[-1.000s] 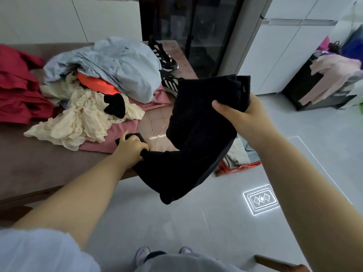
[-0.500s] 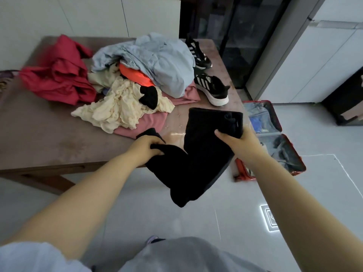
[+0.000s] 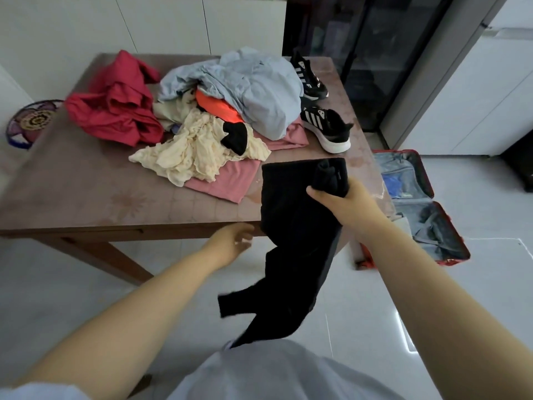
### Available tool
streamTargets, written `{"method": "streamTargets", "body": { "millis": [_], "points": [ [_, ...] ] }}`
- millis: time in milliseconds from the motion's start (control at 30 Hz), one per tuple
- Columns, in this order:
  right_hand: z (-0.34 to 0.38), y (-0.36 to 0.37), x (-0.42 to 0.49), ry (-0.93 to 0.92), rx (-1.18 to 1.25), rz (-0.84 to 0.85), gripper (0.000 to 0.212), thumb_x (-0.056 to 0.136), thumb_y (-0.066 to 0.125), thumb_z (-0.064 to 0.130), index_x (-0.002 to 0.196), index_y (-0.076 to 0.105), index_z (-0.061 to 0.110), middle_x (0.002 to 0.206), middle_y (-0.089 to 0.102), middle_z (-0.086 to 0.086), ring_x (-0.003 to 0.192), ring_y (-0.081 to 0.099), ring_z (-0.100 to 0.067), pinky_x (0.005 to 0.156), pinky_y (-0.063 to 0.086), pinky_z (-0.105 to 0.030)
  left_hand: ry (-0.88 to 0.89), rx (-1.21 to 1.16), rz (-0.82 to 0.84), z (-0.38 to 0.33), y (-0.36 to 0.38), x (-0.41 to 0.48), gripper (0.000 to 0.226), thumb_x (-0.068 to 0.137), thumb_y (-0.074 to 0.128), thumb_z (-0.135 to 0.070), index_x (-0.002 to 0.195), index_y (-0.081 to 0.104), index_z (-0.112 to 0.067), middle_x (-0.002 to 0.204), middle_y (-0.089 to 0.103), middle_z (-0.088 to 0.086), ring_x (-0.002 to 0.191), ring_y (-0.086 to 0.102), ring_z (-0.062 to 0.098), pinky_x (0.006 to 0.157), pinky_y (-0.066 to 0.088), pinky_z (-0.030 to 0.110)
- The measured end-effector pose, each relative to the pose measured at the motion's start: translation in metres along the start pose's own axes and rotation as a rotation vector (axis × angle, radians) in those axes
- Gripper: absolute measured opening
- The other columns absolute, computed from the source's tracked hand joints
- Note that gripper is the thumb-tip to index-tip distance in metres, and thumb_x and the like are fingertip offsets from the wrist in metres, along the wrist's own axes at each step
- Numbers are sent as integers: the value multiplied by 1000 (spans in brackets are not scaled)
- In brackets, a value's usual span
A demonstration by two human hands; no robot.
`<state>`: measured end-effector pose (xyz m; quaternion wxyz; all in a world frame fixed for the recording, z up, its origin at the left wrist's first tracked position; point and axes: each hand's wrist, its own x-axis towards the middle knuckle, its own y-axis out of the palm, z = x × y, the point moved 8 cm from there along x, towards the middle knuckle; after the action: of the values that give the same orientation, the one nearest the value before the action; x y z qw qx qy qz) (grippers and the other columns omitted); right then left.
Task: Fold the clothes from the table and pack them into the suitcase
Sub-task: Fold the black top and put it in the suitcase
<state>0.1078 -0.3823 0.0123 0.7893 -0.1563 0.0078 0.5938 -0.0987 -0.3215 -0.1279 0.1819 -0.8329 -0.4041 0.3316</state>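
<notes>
I see my left hand (image 3: 230, 241) loose and empty at the desk's (image 3: 72, 192) front edge. At its 3 o'clock, black trousers (image 3: 291, 215) dangle past that edge, their bunched waistband gripped by my right hand (image 3: 343, 203). Further right, the red suitcase (image 3: 441, 235) lies open on the floor.

Taken from head height, wide-angle, pointing forward and steeply down. Placed just off the near edge of the table (image 3: 72, 192), facing across it to the far edge and the white wall (image 3: 144, 24) behind. Near enough for the left hand (image 3: 230, 243) and right hand (image 3: 343, 203) to sit mid-frame by the near right corner, with the black garment (image 3: 294, 226) in the right hand's grip at centre. Own torso (image 3: 274, 370) along the bottom. Open suitcase (image 3: 424, 174) on the floor (image 3: 432, 298) past the table's right edge.
</notes>
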Motion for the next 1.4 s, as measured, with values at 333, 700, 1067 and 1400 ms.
{"method": "streamTargets", "body": {
  "millis": [333,700,1067,1400],
  "points": [
    [42,21,-5,-222,58,-76,25,85,68,17,109,60,18,98,69,4,92,67,-9,81,55,-29,318,-493,90,-182,-53,-47,34,80,60,-49,111,49,-40,110,57,-20,104,54,-5,89,46,17],
    [75,26,-16,-326,-60,283,43,91,56,0,127,46,21,113,63,5,107,60,-3,93,48,-20,342,-173,46,-207,-67,-45,61,94,42,-46,148,26,-22,146,40,-3,136,32,10,113,26,28],
    [50,-56,-2,-166,167,-118,12,96,53,14,94,64,19,89,69,1,86,66,-15,83,54,-30,286,-390,-85,-177,-125,-35,16,89,56,-37,99,63,-27,111,66,-3,109,61,16,102,44,37],
    [74,-82,-22,-342,-411,-440,19,91,59,35,80,58,20,88,45,2,71,45,-5,63,34,-7,110,32,-520,-139,-176,-48,26,96,50,-33,102,64,-12,96,60,3,90,54,17,72,33,23]
  ]
}}
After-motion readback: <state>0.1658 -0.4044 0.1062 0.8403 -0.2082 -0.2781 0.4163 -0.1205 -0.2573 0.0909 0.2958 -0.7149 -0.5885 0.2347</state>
